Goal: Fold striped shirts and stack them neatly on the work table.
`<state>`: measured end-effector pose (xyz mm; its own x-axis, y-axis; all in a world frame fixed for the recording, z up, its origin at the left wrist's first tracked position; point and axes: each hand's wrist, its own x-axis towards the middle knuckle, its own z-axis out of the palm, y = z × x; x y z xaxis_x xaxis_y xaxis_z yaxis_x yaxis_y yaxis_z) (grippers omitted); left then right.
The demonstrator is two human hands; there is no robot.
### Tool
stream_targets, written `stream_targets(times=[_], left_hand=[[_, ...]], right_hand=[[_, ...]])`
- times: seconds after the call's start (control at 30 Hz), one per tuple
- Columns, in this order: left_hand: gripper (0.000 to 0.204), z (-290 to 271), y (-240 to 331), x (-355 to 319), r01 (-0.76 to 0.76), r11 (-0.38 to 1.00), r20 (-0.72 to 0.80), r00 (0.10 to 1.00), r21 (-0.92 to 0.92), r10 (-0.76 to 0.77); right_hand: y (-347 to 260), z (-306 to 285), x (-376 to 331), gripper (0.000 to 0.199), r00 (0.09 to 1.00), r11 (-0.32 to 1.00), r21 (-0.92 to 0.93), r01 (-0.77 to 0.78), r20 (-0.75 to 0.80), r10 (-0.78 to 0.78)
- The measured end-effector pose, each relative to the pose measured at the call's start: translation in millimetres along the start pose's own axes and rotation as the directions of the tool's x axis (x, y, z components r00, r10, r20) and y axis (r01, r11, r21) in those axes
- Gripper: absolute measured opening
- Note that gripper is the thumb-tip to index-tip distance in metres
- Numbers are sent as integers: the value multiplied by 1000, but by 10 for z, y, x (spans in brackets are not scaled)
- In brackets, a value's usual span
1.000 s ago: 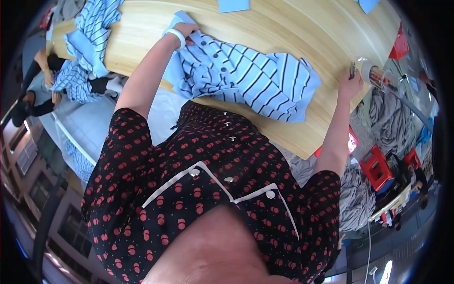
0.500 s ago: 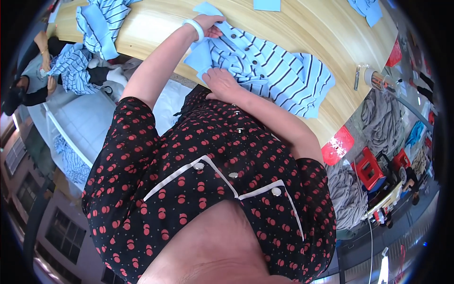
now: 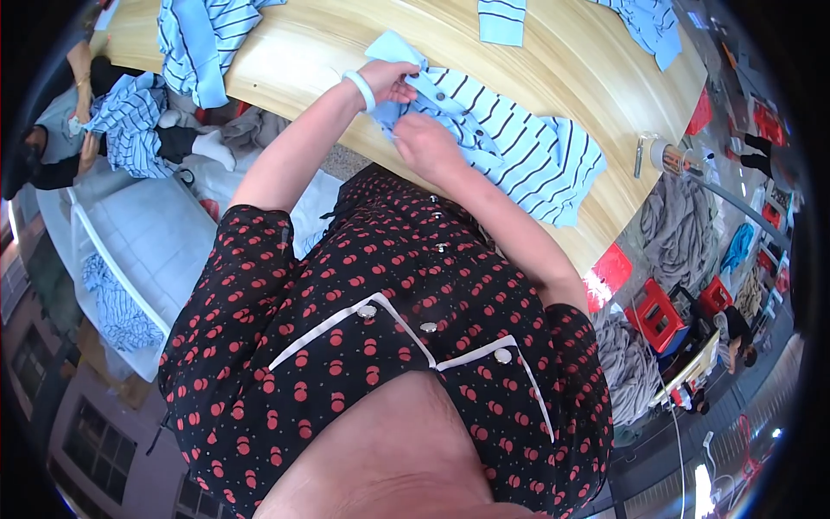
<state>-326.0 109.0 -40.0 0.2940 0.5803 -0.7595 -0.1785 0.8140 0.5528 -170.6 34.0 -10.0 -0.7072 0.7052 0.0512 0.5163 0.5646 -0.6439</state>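
A light blue striped cardigan point(image 3: 527, 138) with dark buttons lies on the wooden table point(image 3: 337, 43) in front of me. My left hand point(image 3: 389, 84), with a pale bracelet at its wrist, is closed on the button band near the cardigan's upper left end. Just below and to the right, my right hand point(image 3: 428, 145) has its fingers curled into the bunched fabric beside the same band. Its fingertips are partly hidden. Between my hands the band is lifted and folded, while the striped body spreads flat to the right.
More striped garments point(image 3: 203, 48) lie at the table's far left, with a folded piece point(image 3: 501, 22) at the far edge. A clear holder of tools point(image 3: 670, 158) sits at the right edge. Grey fabric heaps point(image 3: 679, 216) and red stools point(image 3: 661, 316) stand beyond. A co-worker's hands hold striped cloth point(image 3: 130, 121) at left.
My right hand has moved up and right, closer to my left. The button band now folds over toward me where it lay straighter before. The view has shifted slightly.
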Motion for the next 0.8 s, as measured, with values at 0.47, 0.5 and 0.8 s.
stream_targets(times=[0.47, 0.5, 0.8], left_hand=[[25, 94, -198, -93, 84, 991, 62, 994, 100, -91], [24, 109, -179, -108, 71, 995, 103, 992, 67, -78], [22, 472, 15, -534, 27, 995, 235, 971, 93, -49]], right_hand=[[200, -220, -219, 18, 893, 844, 295, -448, 96, 440], [185, -235, -207, 18, 893, 844, 296, -448, 90, 442], [-323, -670, -135, 15, 981, 890, 415, -186, 23, 195]])
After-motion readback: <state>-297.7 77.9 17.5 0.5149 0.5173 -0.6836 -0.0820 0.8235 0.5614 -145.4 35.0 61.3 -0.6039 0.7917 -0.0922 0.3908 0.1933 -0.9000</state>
